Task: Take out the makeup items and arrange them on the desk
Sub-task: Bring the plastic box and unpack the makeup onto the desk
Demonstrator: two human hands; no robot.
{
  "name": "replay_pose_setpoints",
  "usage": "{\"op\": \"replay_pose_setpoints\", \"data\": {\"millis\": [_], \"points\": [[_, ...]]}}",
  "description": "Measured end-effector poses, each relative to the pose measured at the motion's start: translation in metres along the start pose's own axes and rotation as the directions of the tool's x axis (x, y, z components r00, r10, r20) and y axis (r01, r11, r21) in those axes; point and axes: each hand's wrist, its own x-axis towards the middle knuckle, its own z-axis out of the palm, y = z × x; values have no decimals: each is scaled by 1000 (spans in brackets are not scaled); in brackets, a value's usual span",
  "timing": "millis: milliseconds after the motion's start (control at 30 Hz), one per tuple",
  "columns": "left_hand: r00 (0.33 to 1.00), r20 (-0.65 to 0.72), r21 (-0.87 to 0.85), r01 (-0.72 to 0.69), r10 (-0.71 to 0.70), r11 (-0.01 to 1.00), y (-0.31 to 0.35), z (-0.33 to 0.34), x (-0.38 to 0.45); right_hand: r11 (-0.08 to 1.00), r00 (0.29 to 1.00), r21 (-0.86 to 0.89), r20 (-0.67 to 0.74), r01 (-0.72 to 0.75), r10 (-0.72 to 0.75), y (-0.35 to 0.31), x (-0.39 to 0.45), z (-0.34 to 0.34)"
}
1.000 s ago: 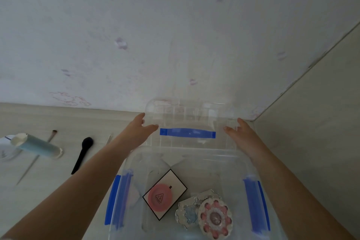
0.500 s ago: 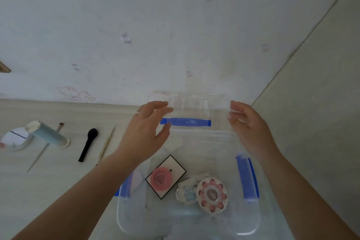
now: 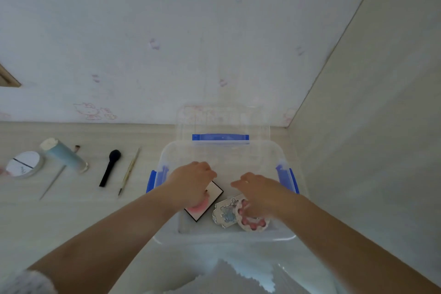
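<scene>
The box (image 3: 224, 234) stood open on the desk (image 3: 71, 217), lid (image 3: 222, 124) now leaning unheld against the wall, and both hands had dropped inside: left hand (image 3: 191, 181) over the pink compact (image 3: 199, 207), right hand (image 3: 260, 191) over the flower palette (image 3: 253, 223), grips indeterminate.

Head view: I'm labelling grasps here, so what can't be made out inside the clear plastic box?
- Left hand covers most of the pink round compact on its square white card; whether its fingers hold it is hidden.
- Right hand hides the top of the pink-beaded round compact; grip unclear.
- Silver ornate compact: partly overlapped, details blurred.
</scene>
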Motion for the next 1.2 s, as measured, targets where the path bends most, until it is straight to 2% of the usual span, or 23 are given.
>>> {"op": "replay_pose_setpoints", "data": {"millis": [167,300,533,767,900,1000,1100,1200], "points": [[996,85,222,10,-29,975,0,27,-1,987,994,-147,75,-63,74,3,7,15],[984,169,304,1,-55,953,1,28,2,966,983,-235,120,-105,136,0,9,21],[977,200,298,9,-71,955,1,27,8,963,980,-217,81,-161,182,-8,12,33],[987,126,264,64,-100,962,5,17,1,973,987,-166,-9,-159,160,-8,14,20],[996,-54,154,83,-75,985,1,-1,-15,992,986,-34,-119,-122,117,-9,6,-7],[973,-183,-75,127,-139,989,-5,-15,-37,989,984,140,-162,-53,76,-14,-7,-29],[912,-321,-307,154,-255,939,-7,-26,-67,965,975,260,-223,42,17,-22,-17,-43],[817,-426,-468,169,-389,867,-3,-28,-101,943,954,299,-295,147,-55,-36,-22,-53]]}}
